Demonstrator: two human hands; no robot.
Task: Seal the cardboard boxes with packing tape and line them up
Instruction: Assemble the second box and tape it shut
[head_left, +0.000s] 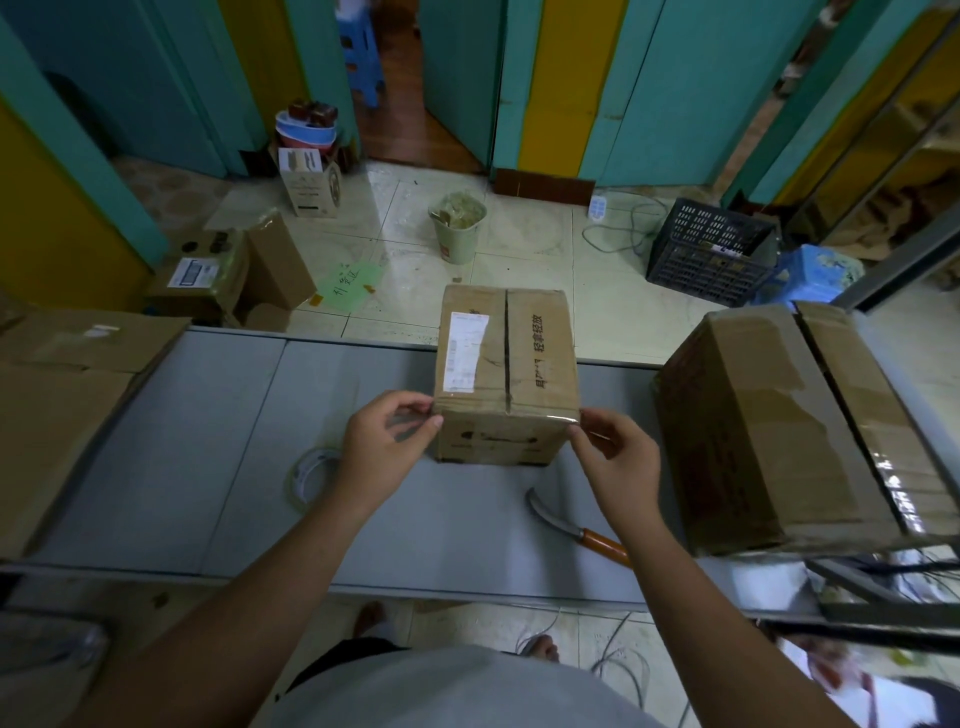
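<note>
**A:** What's at the far left?

**B:** Some brown cardboard (67, 364) lies on the grey surface (208, 441) and runs out of view. Whether it is folded flat or made up into boxes, I cannot tell.

**A:** And moving in from there?

**B:** A tape roll (306, 475) lies flat on the surface, just left of the left forearm. Above it the left hand (384, 441) is at the near left corner of the small box (506, 374). Its thumb and first fingers (431, 422) are closed in a pinch on one end of a strip of clear tape (506, 411).

**A:** Where does that strip run?

**B:** It runs across the near top edge of the small box, from corner to corner. The small box stands in the middle of the surface at its far side. It has a white shipping label (465, 351) on the left flap and printed characters on the right one. The centre seam shows as a dark line.

**A:** And the other hand?

**B:** The right hand (615, 452) mirrors the left. Its fingers (576, 431) are drawn together on the strip's other end at the near right corner, and the remaining fingers are loosely curled.

**A:** What's further right?

**B:** A knife (571, 525) with a curved blade and an orange handle lies on the surface, partly under the right forearm. Beyond it stands a large box (795, 431), apart from the small box, with glossy tape on its top.

**A:** And on the floor behind?

**B:** There is a pale bin (457, 228) and, to its right, a black crate (711, 252).
</note>
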